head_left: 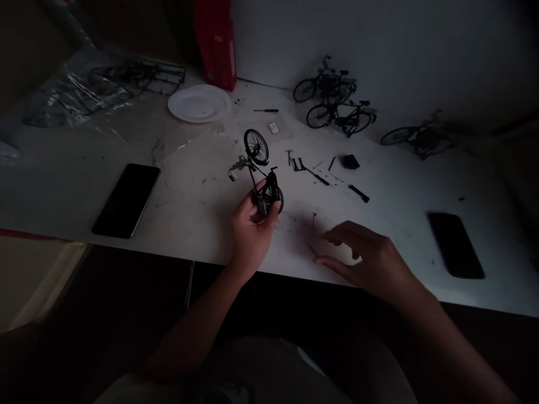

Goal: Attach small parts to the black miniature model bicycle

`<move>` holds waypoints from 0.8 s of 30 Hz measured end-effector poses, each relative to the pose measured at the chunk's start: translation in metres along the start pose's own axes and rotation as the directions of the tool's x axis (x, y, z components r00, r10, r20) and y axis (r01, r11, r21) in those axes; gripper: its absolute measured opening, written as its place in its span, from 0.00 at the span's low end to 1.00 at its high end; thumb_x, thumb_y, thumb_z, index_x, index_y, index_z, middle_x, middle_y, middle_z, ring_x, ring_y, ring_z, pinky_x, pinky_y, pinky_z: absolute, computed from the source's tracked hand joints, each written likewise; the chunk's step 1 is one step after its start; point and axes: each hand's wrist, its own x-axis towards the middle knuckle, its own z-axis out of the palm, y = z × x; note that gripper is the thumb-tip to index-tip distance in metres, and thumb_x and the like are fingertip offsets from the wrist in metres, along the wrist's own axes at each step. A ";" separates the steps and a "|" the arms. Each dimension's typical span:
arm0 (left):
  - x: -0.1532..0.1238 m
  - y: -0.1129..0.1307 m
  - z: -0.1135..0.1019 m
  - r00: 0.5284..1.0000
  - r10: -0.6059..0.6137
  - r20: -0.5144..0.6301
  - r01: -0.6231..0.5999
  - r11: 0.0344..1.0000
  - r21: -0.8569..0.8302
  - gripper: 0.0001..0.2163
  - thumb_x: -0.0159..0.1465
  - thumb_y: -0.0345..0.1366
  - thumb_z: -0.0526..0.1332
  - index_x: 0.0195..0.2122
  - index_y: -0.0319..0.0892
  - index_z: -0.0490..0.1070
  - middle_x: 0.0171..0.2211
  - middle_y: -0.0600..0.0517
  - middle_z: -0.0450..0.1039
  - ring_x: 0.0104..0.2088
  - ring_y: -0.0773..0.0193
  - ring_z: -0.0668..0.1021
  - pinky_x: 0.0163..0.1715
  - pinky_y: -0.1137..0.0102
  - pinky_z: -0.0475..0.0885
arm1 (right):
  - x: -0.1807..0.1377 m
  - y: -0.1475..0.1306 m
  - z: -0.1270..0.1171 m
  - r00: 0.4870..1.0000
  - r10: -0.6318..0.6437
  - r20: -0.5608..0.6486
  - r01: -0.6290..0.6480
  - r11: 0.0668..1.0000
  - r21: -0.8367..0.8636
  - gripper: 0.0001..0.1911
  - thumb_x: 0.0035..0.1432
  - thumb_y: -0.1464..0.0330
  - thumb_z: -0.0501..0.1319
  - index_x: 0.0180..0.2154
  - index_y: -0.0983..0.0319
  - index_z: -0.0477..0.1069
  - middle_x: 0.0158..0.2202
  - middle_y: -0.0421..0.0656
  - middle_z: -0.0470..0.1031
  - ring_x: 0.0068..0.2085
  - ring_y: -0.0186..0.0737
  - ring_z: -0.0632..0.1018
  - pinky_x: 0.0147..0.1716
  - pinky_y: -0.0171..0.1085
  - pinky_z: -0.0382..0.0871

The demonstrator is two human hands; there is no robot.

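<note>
My left hand point(255, 224) is closed around the rear part of a miniature black bicycle point(261, 188), just above the table. Its front wheel and silver handlebar point away from me, and my fingers hide part of the rear wheel. To the right, low over the table's front edge, my right hand point(357, 252) has its thumb and forefinger apart with nothing visible gripped. A small thin pin-like part point(314, 219) is on the table near my right fingertips. A faint thin dark sliver point(312, 248) shows by the thumb tip; whether it touches the thumb is unclear.
Small black parts point(316, 177) and a dark block point(350, 162) are scattered mid-table. Finished-looking miniature bicycles point(341, 118) stand along the wall. Phones lie at left point(127, 201) and right point(456, 245). Behind are a white plate point(199, 104), red box point(215, 50) and plastic-wrapped frames point(138, 76).
</note>
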 end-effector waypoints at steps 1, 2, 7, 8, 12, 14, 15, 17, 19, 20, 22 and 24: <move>0.000 0.000 0.001 1.000 0.000 0.009 0.000 1.000 -0.011 0.29 0.68 0.43 0.74 0.68 0.43 0.73 0.52 0.42 0.86 0.51 0.55 0.88 0.52 0.61 0.87 | -0.010 -0.003 0.000 1.000 0.010 -0.019 -0.011 1.000 -0.023 0.17 0.66 0.55 0.72 0.49 0.58 0.81 0.43 0.46 0.84 0.37 0.42 0.85 0.27 0.38 0.78; 0.000 -0.001 0.001 1.000 0.004 0.019 -0.004 1.000 -0.022 0.29 0.68 0.43 0.74 0.68 0.43 0.73 0.53 0.42 0.86 0.51 0.55 0.88 0.53 0.61 0.87 | -0.017 -0.005 0.002 0.999 -0.017 -0.039 0.016 0.999 -0.035 0.14 0.66 0.56 0.73 0.48 0.57 0.82 0.43 0.46 0.85 0.38 0.43 0.86 0.26 0.38 0.79; 0.002 -0.005 0.001 0.998 0.017 0.057 -0.015 0.999 -0.031 0.30 0.67 0.43 0.74 0.68 0.42 0.73 0.53 0.40 0.86 0.52 0.54 0.88 0.56 0.61 0.85 | -0.030 -0.003 0.024 0.991 -0.048 -0.125 0.036 0.995 -0.095 0.04 0.70 0.68 0.69 0.44 0.58 0.84 0.38 0.44 0.84 0.37 0.42 0.84 0.28 0.38 0.79; 0.002 -0.005 0.000 0.998 0.006 0.068 -0.004 0.999 -0.035 0.30 0.66 0.43 0.75 0.68 0.42 0.73 0.52 0.40 0.86 0.51 0.55 0.88 0.56 0.61 0.85 | -0.031 -0.004 0.028 0.991 -0.046 -0.129 0.032 0.994 -0.102 0.05 0.71 0.69 0.68 0.45 0.59 0.84 0.38 0.44 0.83 0.37 0.41 0.84 0.29 0.39 0.79; 0.006 0.002 -0.002 0.991 -0.027 0.132 0.031 0.999 -0.027 0.31 0.65 0.42 0.75 0.68 0.41 0.73 0.50 0.41 0.87 0.48 0.56 0.89 0.55 0.61 0.85 | -0.036 -0.008 0.038 0.997 -0.003 -0.081 -0.014 0.978 -0.210 0.08 0.75 0.72 0.62 0.47 0.62 0.80 0.41 0.49 0.83 0.42 0.45 0.83 0.27 0.39 0.76; 0.010 0.009 -0.001 0.985 -0.021 0.172 0.025 1.000 -0.018 0.30 0.65 0.41 0.75 0.67 0.41 0.73 0.50 0.42 0.87 0.48 0.56 0.89 0.55 0.61 0.85 | -0.037 -0.009 0.038 0.998 0.033 -0.051 -0.046 0.965 -0.260 0.08 0.76 0.71 0.59 0.46 0.63 0.78 0.42 0.52 0.83 0.43 0.48 0.82 0.23 0.37 0.73; 0.012 0.013 0.000 0.980 -0.015 0.196 0.019 1.000 -0.018 0.30 0.65 0.41 0.75 0.67 0.41 0.74 0.49 0.42 0.87 0.47 0.57 0.89 0.55 0.61 0.85 | -0.036 -0.009 0.038 0.997 0.057 -0.047 -0.067 0.967 -0.245 0.08 0.76 0.70 0.58 0.46 0.63 0.77 0.43 0.52 0.82 0.43 0.48 0.83 0.22 0.37 0.73; 0.019 0.020 0.004 0.968 -0.005 0.250 0.012 1.000 -0.025 0.30 0.64 0.41 0.76 0.66 0.41 0.75 0.48 0.43 0.88 0.46 0.57 0.89 0.54 0.61 0.85 | -0.031 -0.006 0.036 0.987 0.128 -0.097 -0.139 0.983 -0.118 0.08 0.77 0.68 0.58 0.47 0.63 0.76 0.43 0.51 0.82 0.40 0.45 0.83 0.25 0.36 0.76; 0.028 0.025 0.010 0.949 0.001 0.315 0.008 1.000 -0.027 0.30 0.63 0.41 0.76 0.66 0.41 0.75 0.46 0.44 0.88 0.44 0.58 0.89 0.53 0.62 0.86 | -0.022 -0.001 0.032 0.948 0.243 -0.207 -0.225 0.969 0.105 0.08 0.76 0.65 0.61 0.47 0.62 0.76 0.40 0.47 0.82 0.35 0.40 0.83 0.30 0.37 0.82; 0.034 0.026 0.014 0.936 0.003 0.352 0.006 1.000 -0.024 0.30 0.63 0.41 0.76 0.66 0.41 0.75 0.45 0.44 0.88 0.43 0.58 0.89 0.52 0.62 0.86 | -0.016 0.002 0.031 0.919 0.296 -0.261 -0.245 0.946 0.210 0.08 0.75 0.64 0.63 0.46 0.62 0.77 0.39 0.46 0.83 0.35 0.39 0.84 0.30 0.36 0.82; 0.048 0.025 0.024 0.906 0.012 0.423 -0.001 1.000 -0.025 0.31 0.62 0.41 0.77 0.66 0.41 0.75 0.44 0.45 0.88 0.41 0.57 0.89 0.50 0.63 0.86 | -0.002 0.009 0.027 0.879 0.352 -0.323 -0.237 0.909 0.344 0.09 0.73 0.63 0.65 0.47 0.61 0.80 0.42 0.47 0.83 0.36 0.39 0.84 0.28 0.35 0.83; 0.064 0.022 0.036 0.881 0.022 0.472 0.000 0.999 -0.047 0.32 0.60 0.42 0.78 0.65 0.41 0.76 0.44 0.44 0.88 0.41 0.56 0.89 0.48 0.63 0.86 | 0.013 0.017 0.024 0.843 0.378 -0.383 -0.207 0.885 0.418 0.10 0.72 0.62 0.66 0.47 0.61 0.82 0.44 0.48 0.82 0.35 0.37 0.83 0.24 0.34 0.82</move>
